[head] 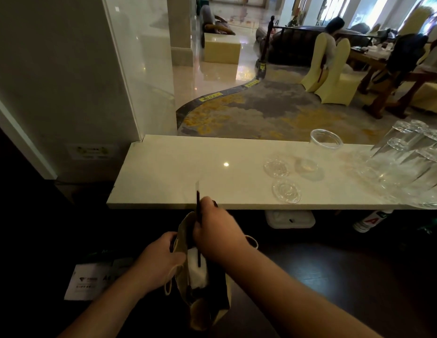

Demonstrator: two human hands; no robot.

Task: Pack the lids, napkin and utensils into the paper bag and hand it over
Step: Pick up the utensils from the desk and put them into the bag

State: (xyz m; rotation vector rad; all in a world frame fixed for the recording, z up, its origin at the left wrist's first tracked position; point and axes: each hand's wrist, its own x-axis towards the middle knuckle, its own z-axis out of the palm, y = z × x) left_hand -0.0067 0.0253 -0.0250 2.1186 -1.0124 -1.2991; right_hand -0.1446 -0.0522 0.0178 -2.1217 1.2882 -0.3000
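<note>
A brown paper bag [207,301] hangs below the counter's front edge, its mouth held apart by my left hand [161,259], which grips its left rim and handle. My right hand [217,232] is shut on a thin dark wrapped utensil [198,203], upright, with its lower end inside the bag's mouth and its clear wrapper tip sticking up over the counter edge. A white napkin [198,274] shows inside the bag. Two clear plastic lids [277,168] [287,191] lie flat on the white counter [176,172], right of my hands.
A clear cup [326,142] stands at the counter's far edge. Several upturned glasses [412,162] crowd the right end. White paper [90,281] lies low on the left. Beyond the counter are a carpeted hall, covered chairs and a seated person.
</note>
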